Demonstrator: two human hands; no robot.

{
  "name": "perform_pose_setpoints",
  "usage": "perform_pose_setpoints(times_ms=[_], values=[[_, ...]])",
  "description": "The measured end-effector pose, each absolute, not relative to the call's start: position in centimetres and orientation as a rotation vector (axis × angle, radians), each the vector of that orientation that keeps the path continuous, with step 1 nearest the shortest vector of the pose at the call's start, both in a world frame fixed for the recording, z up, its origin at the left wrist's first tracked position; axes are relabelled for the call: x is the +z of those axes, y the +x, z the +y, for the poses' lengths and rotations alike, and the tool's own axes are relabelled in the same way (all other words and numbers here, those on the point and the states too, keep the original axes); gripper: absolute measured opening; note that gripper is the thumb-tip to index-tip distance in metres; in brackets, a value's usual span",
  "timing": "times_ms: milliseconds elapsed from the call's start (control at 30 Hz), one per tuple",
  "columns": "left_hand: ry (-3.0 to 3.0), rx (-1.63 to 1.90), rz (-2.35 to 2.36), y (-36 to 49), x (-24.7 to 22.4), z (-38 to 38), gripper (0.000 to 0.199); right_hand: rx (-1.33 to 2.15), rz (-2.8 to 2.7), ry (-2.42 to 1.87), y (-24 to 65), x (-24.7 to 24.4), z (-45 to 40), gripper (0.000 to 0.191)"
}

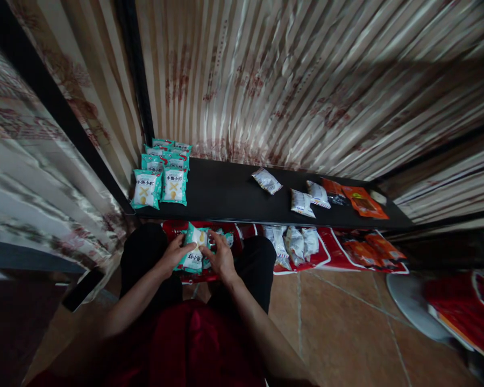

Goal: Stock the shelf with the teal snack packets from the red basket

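Between my knees, my left hand (176, 251) and my right hand (221, 255) hold a teal and white snack packet (194, 248) from its two sides, fingers and thumbs pressed on it. The packet is above a red bag (236, 242) with more teal packets in it, partly hidden by my hands. On the left end of the black shelf (221, 191), several teal and white packets stand in two columns; the front ones are a left packet (147, 189) and a right packet (174, 185).
Silver-white packets (267, 181) and orange packets (364, 202) lie on the shelf's right half. Below it, red bags hold silver packets (295, 243) and orange packets (363, 250). A striped curtain (234, 80) hangs behind. A black phone-like object (83, 290) is at lower left.
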State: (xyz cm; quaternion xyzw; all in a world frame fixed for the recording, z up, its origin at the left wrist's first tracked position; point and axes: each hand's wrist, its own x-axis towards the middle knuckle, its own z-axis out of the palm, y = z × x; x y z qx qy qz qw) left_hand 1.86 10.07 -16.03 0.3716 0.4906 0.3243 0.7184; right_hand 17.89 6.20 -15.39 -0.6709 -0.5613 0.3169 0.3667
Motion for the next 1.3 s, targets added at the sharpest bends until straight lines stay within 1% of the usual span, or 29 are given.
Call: perform_pose_setpoints(times_ms=[100,200,333,433,533,633,700,767,867,967,1033,1167,1300], values=[[0.902,0.643,1.044,1.3,-16.8,10.5,0.049,0.614,-1.812,-1.733,18.2,-14.5,6.3,0.059],[1.066,0.579,1.033,1.1,-17.7,10.8,0.044,0.48,-2.173,-1.638,18.1,-13.2,6.4,0.063],[1.403,0.512,1.122,0.7,-18.0,11.1,0.035,0.464,-2.429,-1.53,17.6,-12.2,6.6,0.065],[1.475,0.482,1.02,0.2,-17.5,11.3,0.035,0.544,-2.461,-1.51,17.5,-12.3,6.8,0.065],[1.393,0.402,0.839,-0.6,-16.6,11.5,0.033,0.662,-2.459,-1.505,17.6,-12.7,6.7,0.065],[1.303,0.276,0.795,-1.5,-15.3,11.7,0.028,0.743,-2.436,-1.489,17.9,-12.9,6.5,0.062],[1.242,0.241,0.804,-2.1,-14.5,12.0,0.034,0.782,-2.386,-1.465,18.2,-12.9,6.3,0.058],[1.137,0.236,0.798,-2.7,-13.9,12.4,0.043,0.83,-2.313,-1.436,18.6,-13.0,6.2,0.055],[0.908,0.272,0.797,-3.1,-13.8,12.9,0.055,0.925,-2.159,-1.42,19.2,-13.1,6.2,0.052],[0.726,0.333,0.791,-2.8,-14.0,13.0,0.06,1.017,-1.986,-1.462,19.5,-13.6,6.1,0.05],[0.664,0.371,0.787,-2.5,-13.9,12.9,0.058,1.066,-1.899,-1.512,19.6,-14.0,6.1,0.05],[0.599,0.449,0.792,-2.4,-13.6,12.9,0.048,1.15,-1.732,-1.565,19.4,-14.9,6.1,0.053],[0.503,0.596,0.788,-2.7,-14.1,13.1,0.043,1.193,-1.507,-1.569,18.8,-15.5,6.3,0.053]])
